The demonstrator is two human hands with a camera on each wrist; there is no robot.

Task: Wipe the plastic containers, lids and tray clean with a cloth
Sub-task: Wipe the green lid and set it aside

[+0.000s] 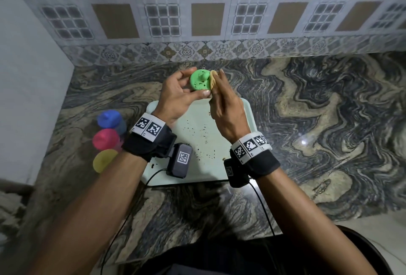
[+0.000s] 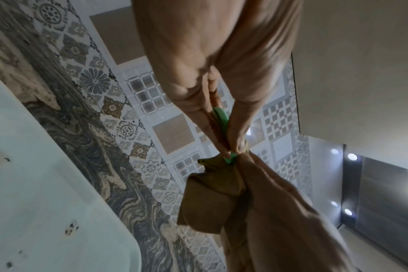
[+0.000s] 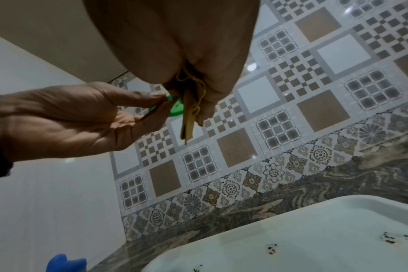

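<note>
A round green lid (image 1: 198, 79) with dark specks is pinched at its rim by my left hand (image 1: 175, 94), held up above the far end of the pale tray (image 1: 246, 121). My right hand (image 1: 222, 99) grips a folded yellow cloth (image 1: 212, 79) and presses it against the lid's right side. The left wrist view shows the green lid (image 2: 221, 117) edge-on between my fingers, with the cloth (image 2: 210, 198) bunched below. In the right wrist view the cloth (image 3: 189, 114) hangs from my fingers against the lid (image 3: 176, 110). The tray (image 3: 291, 239) carries several dark crumbs.
Three containers stand left of the tray: one with a blue lid (image 1: 109, 118), one pink (image 1: 105, 139) and one yellow (image 1: 103, 160). The marble counter (image 1: 318, 110) meets a tiled wall (image 1: 197, 22) behind and a plain white wall (image 1: 26, 77) at left.
</note>
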